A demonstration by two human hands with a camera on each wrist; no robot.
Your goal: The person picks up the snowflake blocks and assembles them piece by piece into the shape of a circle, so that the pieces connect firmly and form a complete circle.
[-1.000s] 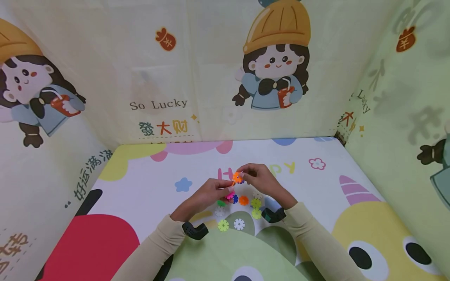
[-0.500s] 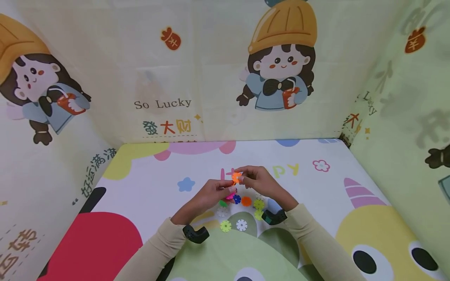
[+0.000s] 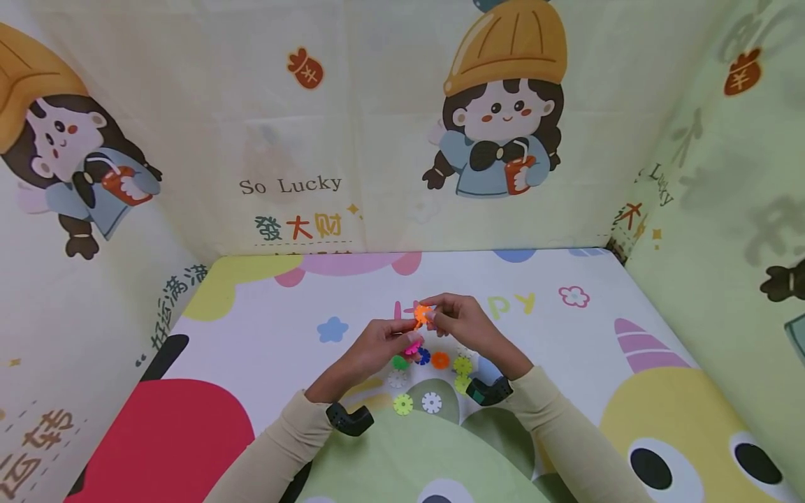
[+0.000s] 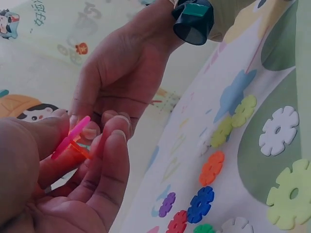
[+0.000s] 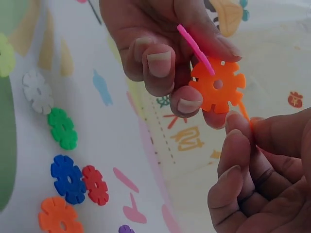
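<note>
Above the table, my left hand [image 3: 377,346] holds a notched orange disc [image 5: 218,86], with a notched pink disc [image 5: 195,48] seen edge-on against it. My right hand [image 3: 468,323] pinches a second orange disc [image 5: 244,110], also edge-on, between thumb and fingers. This second disc meets the first one's rim in the right wrist view; whether their slots are locked cannot be told. From the left wrist, the pink disc shows between the thumb and fingers, and the left fingers partly cover the orange pieces.
Loose notched discs lie on the table below the hands: orange [image 3: 440,360], blue [image 5: 68,179], red [image 5: 95,185], green [image 5: 62,128], purple [image 4: 167,205], white [image 3: 431,402] and several yellow-green ones, such as a yellow-green disc [image 3: 403,404]. A printed cloth wall [image 3: 383,140] stands behind.
The view shifted slightly early on. Both hands stay together with the pieces, rising a little in the last half second; the grips look the same.
</note>
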